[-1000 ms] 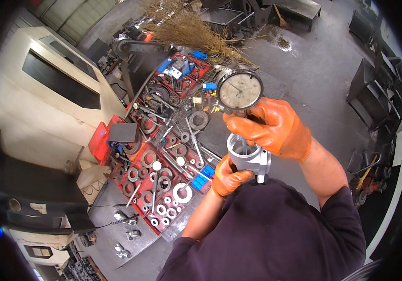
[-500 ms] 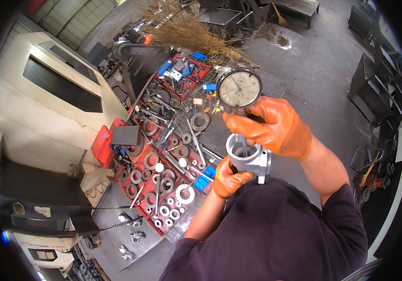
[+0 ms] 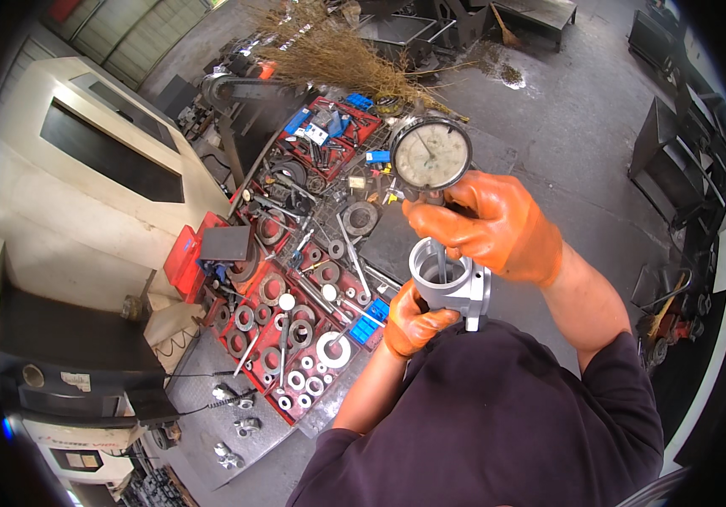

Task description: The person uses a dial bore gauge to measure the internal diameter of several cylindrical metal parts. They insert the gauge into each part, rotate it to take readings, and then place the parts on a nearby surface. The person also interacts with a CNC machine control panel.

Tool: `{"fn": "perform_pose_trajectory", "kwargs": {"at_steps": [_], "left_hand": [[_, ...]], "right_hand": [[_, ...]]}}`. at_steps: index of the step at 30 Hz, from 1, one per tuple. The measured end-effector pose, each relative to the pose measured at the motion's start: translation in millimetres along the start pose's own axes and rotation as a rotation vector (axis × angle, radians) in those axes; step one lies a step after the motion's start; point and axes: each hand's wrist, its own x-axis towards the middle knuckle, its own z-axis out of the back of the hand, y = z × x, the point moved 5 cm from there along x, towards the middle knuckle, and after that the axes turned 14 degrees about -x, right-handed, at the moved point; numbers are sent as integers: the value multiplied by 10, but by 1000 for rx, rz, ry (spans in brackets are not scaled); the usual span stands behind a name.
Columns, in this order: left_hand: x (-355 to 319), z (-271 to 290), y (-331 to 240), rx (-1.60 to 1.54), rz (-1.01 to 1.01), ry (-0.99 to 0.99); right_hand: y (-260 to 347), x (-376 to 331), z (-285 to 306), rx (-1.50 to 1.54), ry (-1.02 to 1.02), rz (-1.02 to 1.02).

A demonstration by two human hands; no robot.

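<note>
My left hand [image 3: 418, 324], in an orange glove, is closed round the underside of a silver metal housing [image 3: 441, 293] with a round bore facing up. Above it, my right hand [image 3: 490, 226], gloved the same way, grips the neck of a dial bore gauge just below its face. The bore gauge [image 3: 431, 155] has a round whitish dial in a dark rim. Its thin rod runs down into the bore of the housing. The rod's lower end is hidden inside, and the fingers cover part of the stem.
Left of my hands, a bench carries red trays [image 3: 268, 345] of metal rings and more dial gauges. Several small castings [image 3: 228, 456] lie on a metal plate nearby. A large cream machine [image 3: 101, 160] stands at the left. A twig broom [image 3: 338, 59] lies beyond the bench.
The dial's needle points a little differently, and the gauge has shifted very slightly. Both hands keep their grip in nearly the same place.
</note>
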Motion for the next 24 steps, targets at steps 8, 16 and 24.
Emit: {"fn": "perform_pose_trajectory", "kwargs": {"at_steps": [8, 16, 24], "left_hand": [[4, 55, 53, -59, 6, 20], [18, 7, 17, -44, 7, 22], [14, 50, 40, -45, 25, 27]], "right_hand": [[-11, 1, -9, -29, -138, -5], [-13, 1, -4, -12, -110, -5], [-37, -10, 1, 3, -42, -4]]}}
